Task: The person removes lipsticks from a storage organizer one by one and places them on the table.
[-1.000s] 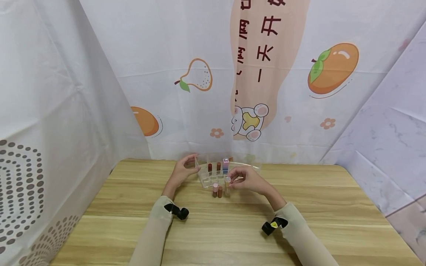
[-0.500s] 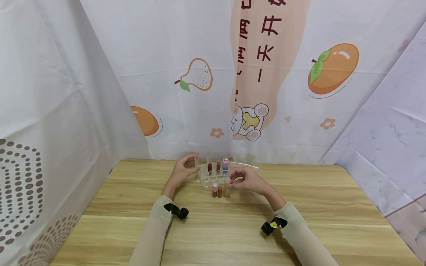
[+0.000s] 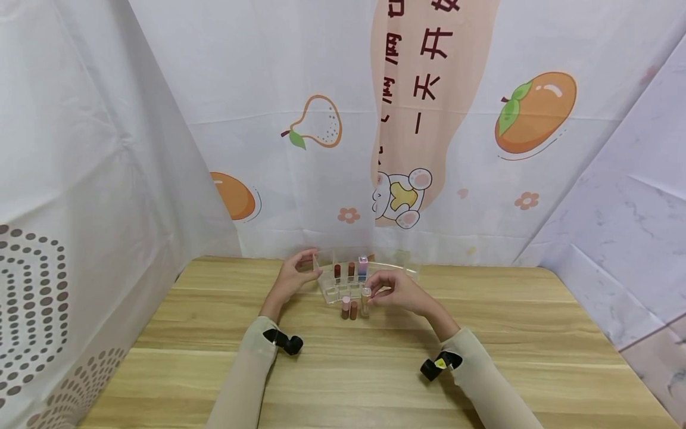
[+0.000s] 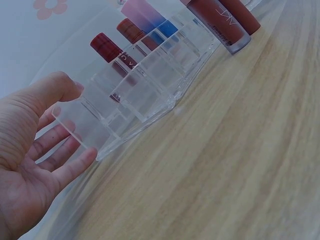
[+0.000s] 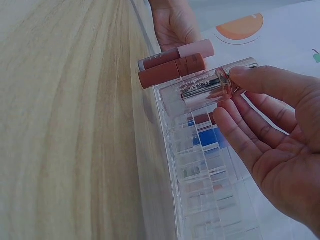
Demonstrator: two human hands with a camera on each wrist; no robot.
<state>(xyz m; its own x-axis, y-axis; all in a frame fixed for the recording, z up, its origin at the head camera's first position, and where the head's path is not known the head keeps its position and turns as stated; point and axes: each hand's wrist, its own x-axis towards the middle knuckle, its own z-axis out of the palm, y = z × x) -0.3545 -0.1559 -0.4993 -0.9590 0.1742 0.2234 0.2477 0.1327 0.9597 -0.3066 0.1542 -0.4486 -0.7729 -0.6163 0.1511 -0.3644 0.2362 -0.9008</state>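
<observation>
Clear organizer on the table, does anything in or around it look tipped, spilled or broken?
Nothing clearly stands out: the red tube and pink-and-blue tube stand upright in the organizer, the pink-capped tube stands upright in front, and no spill or crack shows.

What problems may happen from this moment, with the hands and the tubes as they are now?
1. The right hand pinches the clear tube only near its top, so it might tilt or slip.
2. The brown tube and pink-capped tube stand close beside it; a sideways bump could topple them.
3. The left hand touches the end of the rack; a push might shift it.
</observation>
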